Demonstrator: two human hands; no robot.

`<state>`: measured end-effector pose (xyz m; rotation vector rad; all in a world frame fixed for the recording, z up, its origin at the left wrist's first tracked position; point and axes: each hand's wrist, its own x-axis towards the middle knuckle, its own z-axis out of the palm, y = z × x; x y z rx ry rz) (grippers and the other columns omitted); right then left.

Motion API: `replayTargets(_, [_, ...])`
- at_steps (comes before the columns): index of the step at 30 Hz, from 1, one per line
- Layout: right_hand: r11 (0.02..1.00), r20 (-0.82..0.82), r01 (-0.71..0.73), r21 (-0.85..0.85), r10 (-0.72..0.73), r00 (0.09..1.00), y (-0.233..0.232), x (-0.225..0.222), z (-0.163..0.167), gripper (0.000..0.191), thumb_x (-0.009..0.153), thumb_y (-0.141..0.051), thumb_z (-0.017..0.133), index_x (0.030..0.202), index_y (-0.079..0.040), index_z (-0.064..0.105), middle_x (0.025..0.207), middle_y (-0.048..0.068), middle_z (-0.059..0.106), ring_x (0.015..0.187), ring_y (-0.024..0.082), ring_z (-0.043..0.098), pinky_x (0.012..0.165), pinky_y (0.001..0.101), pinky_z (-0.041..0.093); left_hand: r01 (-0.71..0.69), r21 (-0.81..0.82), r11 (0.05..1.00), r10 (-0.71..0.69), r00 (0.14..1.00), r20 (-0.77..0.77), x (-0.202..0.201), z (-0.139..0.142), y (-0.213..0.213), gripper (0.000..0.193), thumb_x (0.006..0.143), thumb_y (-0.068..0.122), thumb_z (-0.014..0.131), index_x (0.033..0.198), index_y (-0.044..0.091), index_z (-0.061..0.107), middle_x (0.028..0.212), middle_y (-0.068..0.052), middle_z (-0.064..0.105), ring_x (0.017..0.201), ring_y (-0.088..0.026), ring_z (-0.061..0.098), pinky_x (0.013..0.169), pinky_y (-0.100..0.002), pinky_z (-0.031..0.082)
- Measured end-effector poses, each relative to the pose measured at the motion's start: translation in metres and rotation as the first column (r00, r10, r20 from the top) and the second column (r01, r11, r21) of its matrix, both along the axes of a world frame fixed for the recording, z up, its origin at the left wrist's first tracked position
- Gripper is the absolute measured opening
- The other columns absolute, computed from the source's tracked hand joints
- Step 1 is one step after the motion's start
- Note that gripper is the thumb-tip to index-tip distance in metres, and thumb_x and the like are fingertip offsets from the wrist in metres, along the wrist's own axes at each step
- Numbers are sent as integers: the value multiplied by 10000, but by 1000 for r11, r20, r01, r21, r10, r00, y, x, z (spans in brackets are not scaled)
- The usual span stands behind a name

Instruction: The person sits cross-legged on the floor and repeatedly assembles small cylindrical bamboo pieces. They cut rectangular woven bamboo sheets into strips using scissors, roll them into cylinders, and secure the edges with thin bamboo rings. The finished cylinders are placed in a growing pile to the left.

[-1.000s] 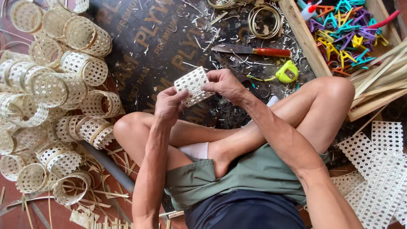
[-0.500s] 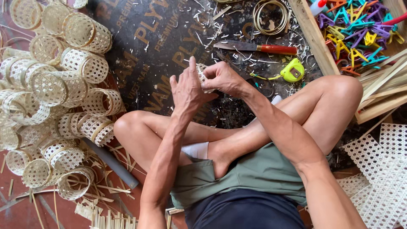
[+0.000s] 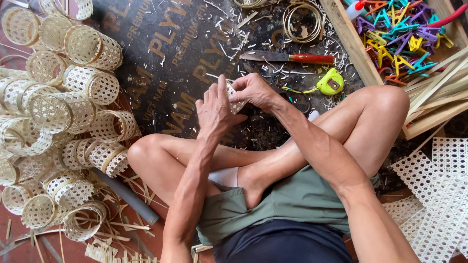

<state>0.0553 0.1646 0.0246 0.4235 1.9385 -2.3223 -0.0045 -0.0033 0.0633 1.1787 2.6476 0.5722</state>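
Small woven lattice piece (image 3: 237,102) sits pinched between both hands, above the crossed knees. I see left hand (image 3: 214,111) wrapped over it, right hand (image 3: 253,90) gripping its upper edge. Knife (image 3: 287,57) lies beyond it; yellow tape measure (image 3: 330,82) just right.
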Motion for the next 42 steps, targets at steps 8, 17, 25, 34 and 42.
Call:
replayTargets(8, [559,-138,265,785,-260,956,78,5,0,146,916,-178,769,1007,-63,769,894,91,760,748,165,693,648,327,548,-68,-38,997,68,998,7,-3,-9,1,1302,531,376,1002,1541,45,250,1282,-150,564,1125,-353,580,815,-557,465])
replayTargets(17, [-15,-155,156,988,31,987,188,35,-25,205,1042,-88,635,860,-29,709,849,123,686,767,227,627,715,399,541,-107,55,993,105,994,39,-12,-14,-5,1338,532,402,1012,1556,58,221,1294,-179,560,1118,-356,582,799,-550,463])
replayTargets(25, [95,-108,111,989,-30,994,177,34,-11,144,1034,-100,626,999,-31,748,807,124,712,639,221,639,570,379,509,-106,74,992,102,993,51,-12,-15,-8,1310,538,397,1002,1561,95,241,1295,-150,558,1139,-348,573,812,-541,466])
replayTargets(34, [178,-180,174,968,17,984,223,69,13,92,1006,-58,687,1021,-52,778,863,97,735,813,224,712,744,389,574,-92,111,990,90,996,29,-11,-14,-9,1306,540,396,1006,1556,102,239,1293,-143,554,1142,-345,570,816,-540,468])
replayTargets(42, [-99,-1,9,995,87,996,205,50,-15,126,968,-193,787,889,-95,786,824,85,727,684,211,666,587,388,532,-90,92,992,89,996,21,-9,-17,-10,1334,549,411,1008,1572,91,212,1273,-153,552,1105,-338,576,800,-521,464])
